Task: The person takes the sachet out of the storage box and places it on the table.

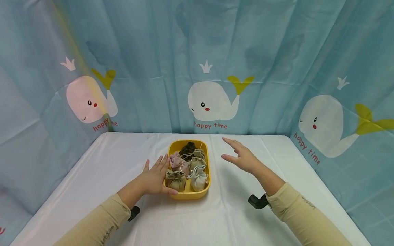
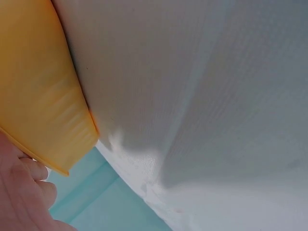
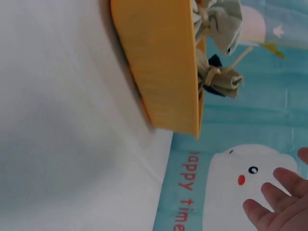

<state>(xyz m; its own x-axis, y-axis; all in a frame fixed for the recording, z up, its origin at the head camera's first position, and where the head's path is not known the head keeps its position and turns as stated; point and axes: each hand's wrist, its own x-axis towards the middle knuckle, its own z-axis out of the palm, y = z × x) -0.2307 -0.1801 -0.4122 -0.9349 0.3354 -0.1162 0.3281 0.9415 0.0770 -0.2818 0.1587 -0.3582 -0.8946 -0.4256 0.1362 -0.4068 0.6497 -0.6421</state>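
A yellow plastic tray (image 1: pixel 192 195) stands on the white-covered table, filled with several small drawstring pouches. Among them are a pink pouch (image 1: pixel 180 164), a dark brown one (image 1: pixel 187 150), an olive one (image 1: pixel 175 181) at the near left and a pale grey one (image 1: pixel 198 178) at the near right. My left hand (image 1: pixel 155 179) lies with straight, spread fingers along the tray's left rim, its thumb at the near edge. To the right of the tray, my right hand (image 1: pixel 241 159) hovers above the cloth, fingers extended and holding nothing.
White cloth (image 1: pixel 123 153) covers the table. Behind and beside it hangs a blue curtain (image 1: pixel 147 102) printed with whales. A black camera mount (image 1: pixel 258 201) sticks out below the right wrist, and another (image 1: pixel 134 213) below the left.
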